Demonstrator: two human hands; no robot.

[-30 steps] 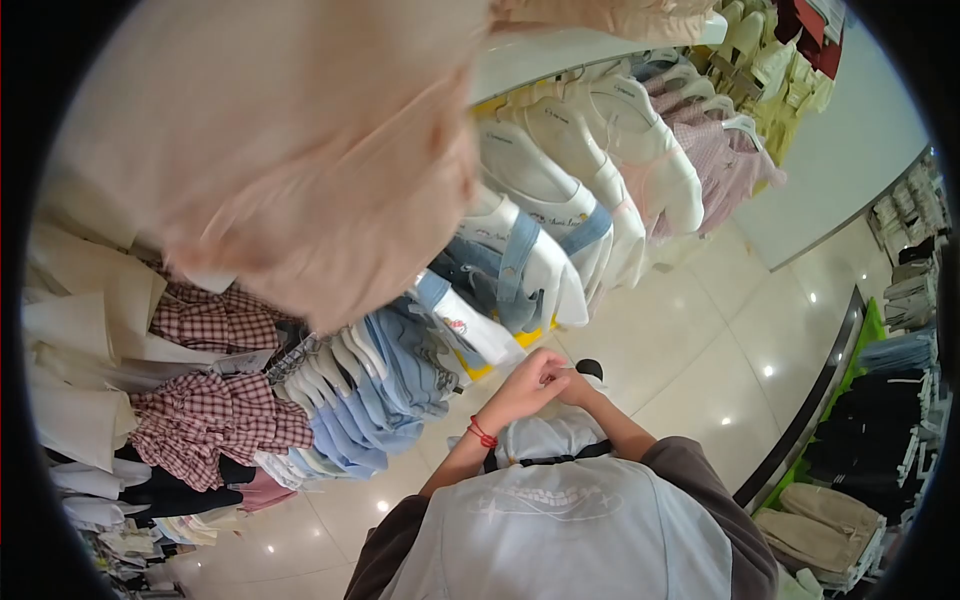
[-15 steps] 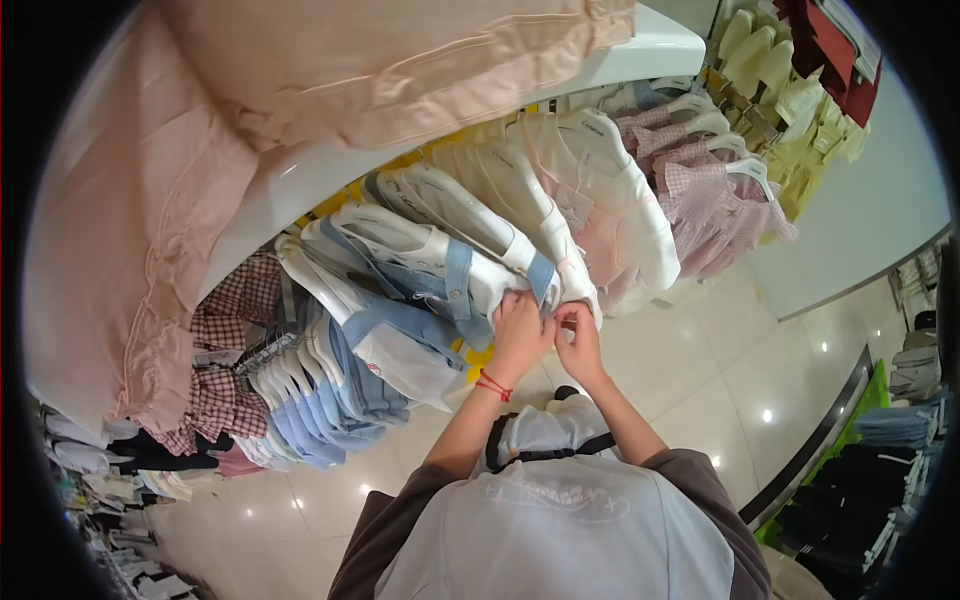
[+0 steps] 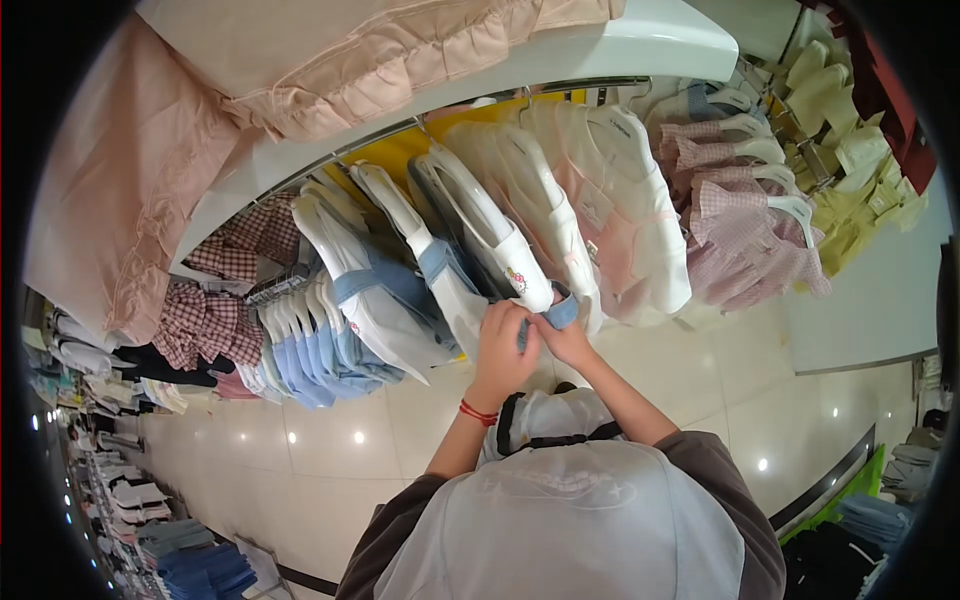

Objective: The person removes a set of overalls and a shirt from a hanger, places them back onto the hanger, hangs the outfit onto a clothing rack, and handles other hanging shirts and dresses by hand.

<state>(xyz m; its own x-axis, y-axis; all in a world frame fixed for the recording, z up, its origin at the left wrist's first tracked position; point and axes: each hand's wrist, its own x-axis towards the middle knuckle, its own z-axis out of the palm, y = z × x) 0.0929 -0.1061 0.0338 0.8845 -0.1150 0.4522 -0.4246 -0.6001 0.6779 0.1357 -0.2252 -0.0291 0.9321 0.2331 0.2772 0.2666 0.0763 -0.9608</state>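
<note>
A white garment with a small embroidered motif (image 3: 516, 280) hangs on a white hanger, its lower shoulder end close to my hands. A denim strap (image 3: 563, 308) loops beside that shoulder, off the white fabric. My right hand (image 3: 562, 338) has its fingers closed on this strap. Beside it and nearly touching, my left hand (image 3: 505, 348) is also closed, with a bit of the denim between the two hands; its fingertips are partly hidden. To the left hangs another white garment with a denim strap (image 3: 436, 262) over its shoulder.
Garments hang on a metal rail (image 3: 330, 160) under a white shelf edge (image 3: 660, 45). Pink ruffled fabric (image 3: 380, 80) drapes above. Pink checked dresses (image 3: 745, 235) hang to the right, blue garments (image 3: 325, 350) and checked ones (image 3: 205, 325) to the left. Below is a tiled floor (image 3: 400, 440).
The denim strap near my hands has gone from lying over the white shoulder to standing off it, looped at my right hand. Neighbouring garments have spread apart, and the view has shifted.
</note>
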